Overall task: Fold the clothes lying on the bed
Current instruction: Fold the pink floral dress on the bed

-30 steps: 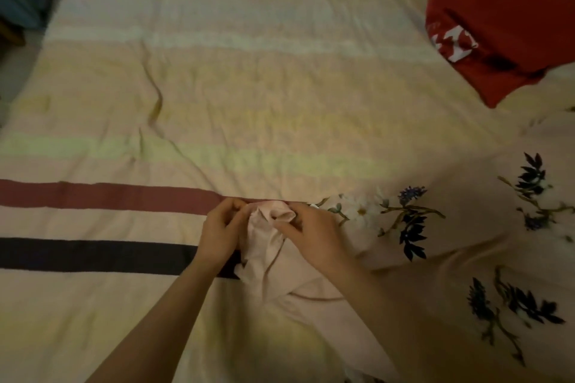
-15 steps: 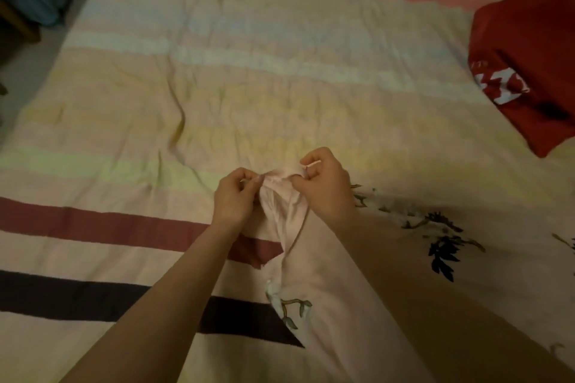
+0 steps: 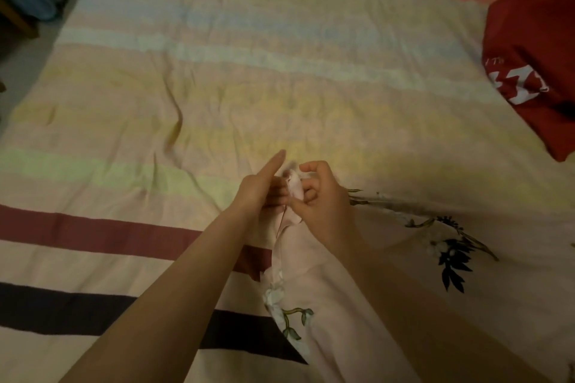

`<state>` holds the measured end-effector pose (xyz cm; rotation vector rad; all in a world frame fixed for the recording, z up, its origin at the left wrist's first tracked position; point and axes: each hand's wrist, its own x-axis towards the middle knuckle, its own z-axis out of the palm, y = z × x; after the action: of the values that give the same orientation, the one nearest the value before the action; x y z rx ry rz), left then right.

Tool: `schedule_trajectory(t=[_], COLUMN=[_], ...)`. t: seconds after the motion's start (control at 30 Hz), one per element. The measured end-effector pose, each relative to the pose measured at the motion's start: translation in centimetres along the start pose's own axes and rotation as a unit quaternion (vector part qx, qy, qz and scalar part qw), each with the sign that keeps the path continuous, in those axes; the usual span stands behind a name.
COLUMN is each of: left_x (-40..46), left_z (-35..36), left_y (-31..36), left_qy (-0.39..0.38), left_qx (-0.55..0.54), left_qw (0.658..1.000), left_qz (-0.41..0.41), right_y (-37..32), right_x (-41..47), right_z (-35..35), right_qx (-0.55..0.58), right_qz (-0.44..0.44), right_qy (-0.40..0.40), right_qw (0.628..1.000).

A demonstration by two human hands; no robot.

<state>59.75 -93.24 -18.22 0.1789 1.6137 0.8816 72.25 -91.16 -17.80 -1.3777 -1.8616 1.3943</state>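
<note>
Pinching a bunched corner of the pink garment (image 3: 389, 305), the right hand (image 3: 323, 199) has its fingers curled round the cloth. The left hand (image 3: 264, 190) touches the same bunch, forefinger straight; whether its lower fingers grip is hidden. From both hands the garment trails back and right across the bed (image 3: 217, 87). A red shirt (image 3: 535, 50) lies well apart, cut off at the right edge.

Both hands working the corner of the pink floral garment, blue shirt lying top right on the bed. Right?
Not quite: the shirt at top right is red with white print, not blue, as the head view shows. Both the left hand and right hand are at the pink floral garment corner.
</note>
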Motion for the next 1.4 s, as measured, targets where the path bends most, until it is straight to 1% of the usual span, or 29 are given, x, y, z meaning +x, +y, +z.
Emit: schedule_trajectory(t=[0.1, 0.23, 0.3, 0.37, 0.47, 0.6, 0.63, 0.67, 0.73, 0.8, 0.87, 0.9, 0.93, 0.97, 1.03, 1.07, 1.13, 1.27, 1.33, 1.37, 1.4], left_x=[0.8, 2.0, 2.5, 3.0, 3.2, 3.2, 3.1, 3.1, 3.7, 4.4, 5.0, 5.2, 4.9, 4.6, 4.1, 3.9, 4.3, 4.9, 5.3, 5.7, 6.1], left_z=[0.5, 1.0, 0.9, 0.9, 0.7, 1.2, 1.4, 1.5, 1.0, 0.3, 0.0, 0.2, 0.5, 0.8, 1.2, 1.2, 0.9, 0.7, 0.6, 0.4, 0.1], left_y=[0.7, 1.8, 2.3, 2.4, 2.0, 1.8, 2.0, 2.2, 2.7, 3.2, 3.2, 3.2, 3.2, 3.0, 2.5, 2.4, 2.0, 2.0, 3.1, 3.8, 4.8], left_qy=[0.030, 0.074, 0.094, 0.080, 0.050, 0.018, 0.002, -0.015, -0.028, 0.012, 0.064, 0.068, 0.055, 0.035, 0.011, 0.015, 0.052, 0.107, 0.136, 0.146, 0.140], left_qx=[0.033, 0.103, 0.120, 0.124, 0.141, 0.177, 0.164, 0.127, 0.007, -0.103, -0.142, -0.136, -0.120, -0.096, -0.025, 0.017, 0.089, 0.150, 0.142, 0.103, 0.040], left_qw=[0.999, 0.990, 0.985, 0.983, 0.979, 0.968, 0.971, 0.979, 0.993, 0.992, 0.986, 0.987, 0.989, 0.991, 0.996, 0.996, 0.989, 0.969, 0.966, 0.971, 0.979], left_qz=[0.031, 0.059, 0.079, 0.110, 0.140, 0.178, 0.176, 0.160, 0.115, 0.071, 0.050, 0.056, 0.069, 0.084, 0.087, 0.086, 0.105, 0.164, 0.170, 0.160, 0.140], right_y=[0.6, 1.3, 1.8, 2.7, 4.2, 6.8, 7.3, 7.8, 8.6, 9.2, 9.8, 10.1, 10.4, 10.6, 11.1, 11.1, 11.2, 11.0, 10.9, 10.8, 10.8], right_x=[-0.5, -1.1, -1.4, -1.5, -1.2, -1.5, -1.6, -1.7, -1.8, -1.9, -2.1, -2.2, -2.3, -2.3, -2.4, -2.3, -2.2, -1.8, -1.5, -1.3, -1.1], right_z=[0.4, 0.0, -0.8, -2.1, -4.6, -8.7, -9.8, -11.0, -13.3, -15.3, -16.7, -17.1, -17.5, -17.7, -17.9, -18.0, -17.8, -17.3, -17.0, -17.0, -16.9], right_qx=[-0.023, 0.010, 0.008, 0.000, -0.026, -0.043, -0.049, -0.061, -0.092, -0.112, -0.128, -0.129, -0.127, -0.125, -0.127, -0.127, -0.121, -0.103, -0.102, -0.102, -0.101], right_qz=[-0.018, 0.003, 0.009, 0.016, 0.021, 0.044, 0.051, 0.058, 0.076, 0.089, 0.090, 0.093, 0.100, 0.106, 0.111, 0.113, 0.116, 0.110, 0.108, 0.108, 0.108], right_qy=[-0.005, -0.021, -0.011, 0.022, 0.094, 0.153, 0.166, 0.178, 0.194, 0.203, 0.209, 0.212, 0.214, 0.215, 0.216, 0.216, 0.213, 0.210, 0.203, 0.201, 0.201], right_qw=[1.000, 1.000, 1.000, 1.000, 0.995, 0.986, 0.984, 0.980, 0.974, 0.969, 0.965, 0.964, 0.963, 0.963, 0.962, 0.962, 0.963, 0.966, 0.968, 0.968, 0.968])
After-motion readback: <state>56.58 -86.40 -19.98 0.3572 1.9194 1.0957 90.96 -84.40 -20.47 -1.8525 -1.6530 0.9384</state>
